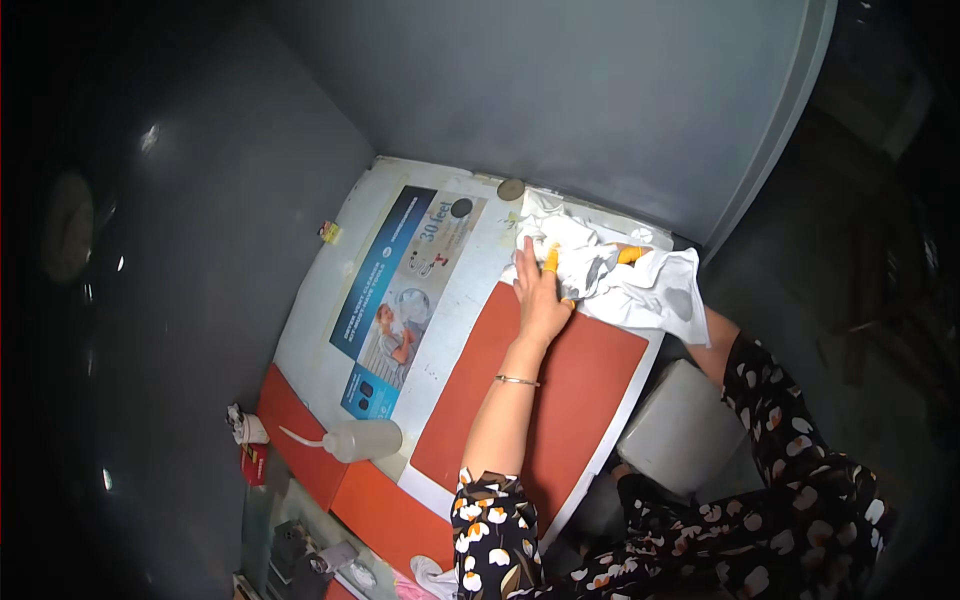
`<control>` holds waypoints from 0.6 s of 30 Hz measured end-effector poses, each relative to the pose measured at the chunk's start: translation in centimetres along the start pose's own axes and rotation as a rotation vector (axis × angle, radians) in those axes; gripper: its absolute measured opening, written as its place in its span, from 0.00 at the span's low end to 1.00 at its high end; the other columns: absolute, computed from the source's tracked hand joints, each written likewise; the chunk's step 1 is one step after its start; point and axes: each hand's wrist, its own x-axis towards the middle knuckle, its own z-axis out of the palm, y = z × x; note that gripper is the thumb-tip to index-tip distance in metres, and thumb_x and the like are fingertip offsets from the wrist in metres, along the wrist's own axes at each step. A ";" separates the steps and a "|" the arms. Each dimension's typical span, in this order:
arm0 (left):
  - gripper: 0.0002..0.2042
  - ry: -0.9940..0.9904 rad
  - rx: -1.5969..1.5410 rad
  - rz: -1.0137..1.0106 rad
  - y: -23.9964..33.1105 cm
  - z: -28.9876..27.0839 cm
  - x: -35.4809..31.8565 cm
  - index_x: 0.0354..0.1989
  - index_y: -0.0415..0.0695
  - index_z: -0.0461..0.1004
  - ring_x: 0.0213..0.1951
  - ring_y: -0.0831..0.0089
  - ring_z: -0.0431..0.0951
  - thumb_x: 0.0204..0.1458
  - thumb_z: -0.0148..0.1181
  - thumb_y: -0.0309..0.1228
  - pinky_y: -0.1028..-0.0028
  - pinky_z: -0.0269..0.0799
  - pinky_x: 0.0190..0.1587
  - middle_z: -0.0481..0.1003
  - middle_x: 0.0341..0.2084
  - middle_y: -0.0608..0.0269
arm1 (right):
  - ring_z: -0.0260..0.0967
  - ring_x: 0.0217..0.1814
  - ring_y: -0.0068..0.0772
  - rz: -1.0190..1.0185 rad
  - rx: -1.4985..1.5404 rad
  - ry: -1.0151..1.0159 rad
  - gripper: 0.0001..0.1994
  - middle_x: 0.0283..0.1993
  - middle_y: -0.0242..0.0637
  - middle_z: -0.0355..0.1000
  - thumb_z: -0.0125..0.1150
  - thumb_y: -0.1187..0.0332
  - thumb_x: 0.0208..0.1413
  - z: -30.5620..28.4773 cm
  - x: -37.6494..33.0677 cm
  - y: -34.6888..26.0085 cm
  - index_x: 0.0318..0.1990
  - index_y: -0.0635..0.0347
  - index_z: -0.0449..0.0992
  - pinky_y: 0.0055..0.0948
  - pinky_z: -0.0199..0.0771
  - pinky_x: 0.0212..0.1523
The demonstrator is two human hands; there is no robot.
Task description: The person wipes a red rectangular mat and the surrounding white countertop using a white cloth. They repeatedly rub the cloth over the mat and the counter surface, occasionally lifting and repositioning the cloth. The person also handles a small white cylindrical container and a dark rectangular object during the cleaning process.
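A crumpled white cloth [655, 290] with grey patches lies at the far right of the table, one part hanging over the edge. My left hand [543, 295] rests on its near left side, fingers stretched and spread, with yellow finger covers on at least two digits. A bracelet circles that wrist. Folds of the cloth hide most of my right hand [631, 254]; one yellow-covered digit shows on top, and the hand appears to grip the fabric. Under my left forearm is a red mat [590, 375].
Left of the mat lies a blue printed sheet [372, 285] on the white tabletop [308, 330]. A squeeze bottle [365, 440] with a long spout stands near the left front. Grey panels [560, 90] enclose the back and left. A grey bin-like object [683, 425] sits right of the table.
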 end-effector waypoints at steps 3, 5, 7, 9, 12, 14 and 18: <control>0.20 0.026 0.181 -0.005 0.1 2.7 2.4 0.42 0.35 0.70 0.64 0.52 0.46 0.36 0.61 0.24 0.45 0.47 0.60 0.50 0.61 0.49 | 0.71 0.40 0.27 -0.108 0.321 0.224 0.13 0.38 0.39 0.72 0.53 0.75 0.52 0.7 -3.2 -1.4 0.45 0.69 0.70 0.21 0.72 0.41; 0.16 0.152 0.188 -0.101 -1.8 2.7 2.4 0.37 0.34 0.71 0.63 0.55 0.51 0.38 0.60 0.27 0.47 0.50 0.58 0.57 0.58 0.49 | 0.71 0.39 0.28 -0.046 0.447 0.215 0.13 0.38 0.38 0.72 0.53 0.75 0.51 -0.6 -2.4 0.4 0.45 0.69 0.70 0.22 0.72 0.41; 0.17 0.337 0.194 -0.172 -2.9 1.8 2.4 0.32 0.34 0.73 0.52 0.57 0.65 0.36 0.64 0.35 0.56 0.62 0.50 0.68 0.48 0.52 | 0.70 0.39 0.28 0.029 0.519 0.233 0.13 0.38 0.38 0.72 0.54 0.75 0.51 -2.7 -1.2 2.6 0.44 0.69 0.71 0.22 0.71 0.41; 0.19 0.333 0.231 -0.288 -2.6 0.3 2.7 0.28 0.36 0.74 0.41 0.56 0.73 0.34 0.66 0.40 0.61 0.68 0.43 0.72 0.39 0.53 | 0.70 0.39 0.28 0.069 0.496 0.272 0.13 0.37 0.37 0.72 0.54 0.76 0.51 -4.5 0.1 4.0 0.44 0.69 0.71 0.23 0.71 0.41; 0.20 0.092 0.229 -0.365 -6.6 -3.0 1.8 0.27 0.37 0.74 0.31 0.55 0.75 0.34 0.67 0.43 0.62 0.71 0.34 0.74 0.31 0.52 | 0.71 0.38 0.29 -0.012 -0.132 0.388 0.11 0.37 0.39 0.73 0.57 0.75 0.49 -3.0 2.1 4.9 0.41 0.67 0.74 0.25 0.71 0.39; 0.17 -0.079 0.219 -0.197 -10.5 -4.6 -0.2 0.26 0.36 0.74 0.30 0.58 0.76 0.38 0.65 0.40 0.64 0.71 0.32 0.73 0.29 0.52 | 0.72 0.36 0.33 -0.243 -0.666 0.466 0.09 0.35 0.44 0.73 0.58 0.75 0.48 -1.4 2.7 5.7 0.38 0.66 0.75 0.26 0.71 0.36; 0.12 0.031 -0.459 -0.554 -11.7 -7.1 -3.1 0.31 0.38 0.73 0.31 0.68 0.76 0.48 0.59 0.36 0.70 0.72 0.33 0.74 0.32 0.57 | 0.71 0.41 0.34 -0.247 -0.796 0.472 0.07 0.41 0.44 0.70 0.57 0.75 0.51 0.5 3.1 4.7 0.36 0.68 0.75 0.28 0.72 0.42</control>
